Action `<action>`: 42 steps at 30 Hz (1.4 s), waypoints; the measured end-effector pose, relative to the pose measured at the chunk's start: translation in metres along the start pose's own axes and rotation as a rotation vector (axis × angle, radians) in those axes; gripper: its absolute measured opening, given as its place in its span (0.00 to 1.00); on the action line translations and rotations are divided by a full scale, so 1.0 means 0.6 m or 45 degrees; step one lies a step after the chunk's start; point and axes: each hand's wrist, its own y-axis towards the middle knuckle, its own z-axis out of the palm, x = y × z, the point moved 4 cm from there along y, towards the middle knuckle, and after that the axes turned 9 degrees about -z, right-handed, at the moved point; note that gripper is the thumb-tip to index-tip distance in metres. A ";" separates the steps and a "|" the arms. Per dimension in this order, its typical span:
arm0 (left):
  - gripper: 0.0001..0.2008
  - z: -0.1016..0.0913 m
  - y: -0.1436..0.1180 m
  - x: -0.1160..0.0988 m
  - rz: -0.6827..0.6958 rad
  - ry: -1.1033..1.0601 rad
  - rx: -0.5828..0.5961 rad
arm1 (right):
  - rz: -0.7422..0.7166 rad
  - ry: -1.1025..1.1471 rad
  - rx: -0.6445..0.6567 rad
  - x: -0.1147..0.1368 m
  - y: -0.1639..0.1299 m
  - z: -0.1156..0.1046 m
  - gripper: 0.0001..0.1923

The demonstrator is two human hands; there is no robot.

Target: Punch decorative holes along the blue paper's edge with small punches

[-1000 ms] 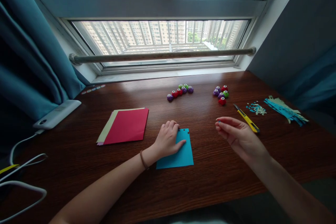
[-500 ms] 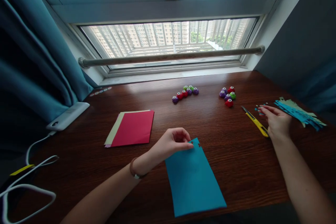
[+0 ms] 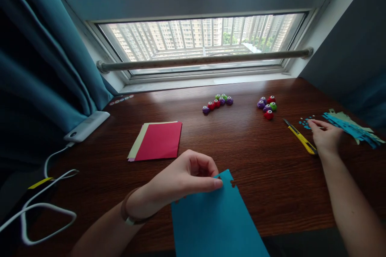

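Note:
My left hand [image 3: 181, 176] pinches the upper edge of a blue sheet of paper [image 3: 220, 221] between thumb and fingers. Small notches are cut along that edge and near the right corner. The sheet's lower end runs out of view. On the right side of the table, my right hand [image 3: 327, 136] has its thumb and fingertips together beside a scatter of tiny blue paper bits [image 3: 304, 124]. Whatever is between those fingertips is too small to make out. A yellow utility knife [image 3: 302, 138] with its blade out lies left of this hand.
Blue and pale green paper strips [image 3: 352, 128] are heaped at the far right. Red, green and purple eye-like beads form two groups, one in the middle [image 3: 216, 103] and one further right [image 3: 267, 107]. Stacked coloured paper [image 3: 159, 140], a white device [image 3: 87, 126] and its cable lie left.
My left hand has lifted the blue sheet closer to me, so it looks larger. My right hand stays by the paper bits, fingertips still together. The camera view has shifted slightly.

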 end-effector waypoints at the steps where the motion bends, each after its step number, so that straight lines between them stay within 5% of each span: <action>1: 0.12 0.000 0.000 0.000 -0.008 0.003 -0.008 | -0.079 -0.094 0.013 0.002 0.002 -0.002 0.08; 6: 0.13 0.001 0.001 -0.004 -0.062 0.042 -0.006 | -0.335 -0.303 -0.002 0.026 0.003 -0.004 0.10; 11: 0.14 -0.009 0.014 0.003 -0.100 0.110 -0.033 | -0.104 0.173 0.118 0.123 -0.057 0.014 0.11; 13: 0.14 -0.015 0.025 0.009 -0.095 0.133 -0.038 | 0.046 0.483 0.467 0.199 -0.109 0.032 0.12; 17: 0.16 -0.029 0.053 0.016 -0.044 0.253 -0.105 | 0.252 0.768 1.547 0.357 -0.244 0.061 0.16; 20: 0.17 -0.043 0.073 0.021 0.011 0.415 -0.184 | 0.304 0.837 1.806 0.408 -0.296 0.075 0.14; 23: 0.18 -0.060 0.090 0.026 0.165 0.670 -0.381 | 0.223 0.808 1.766 0.400 -0.302 0.101 0.10; 26: 0.21 -0.077 0.092 0.024 0.571 1.086 -1.091 | 0.172 0.691 1.643 0.363 -0.287 0.129 0.09; 28: 0.24 -0.067 0.102 0.036 0.755 1.346 -1.254 | 0.199 0.602 1.552 0.334 -0.275 0.143 0.10; 32: 0.28 -0.039 0.150 0.087 0.814 1.691 -0.993 | 0.174 0.468 1.408 0.290 -0.254 0.155 0.11; 36: 0.32 -0.029 0.181 0.128 0.765 1.811 -0.723 | -0.061 0.331 1.337 0.266 -0.233 0.160 0.10; 42: 0.30 -0.032 0.187 0.136 0.694 1.772 -0.694 | -0.382 0.012 0.967 0.203 -0.127 0.193 0.09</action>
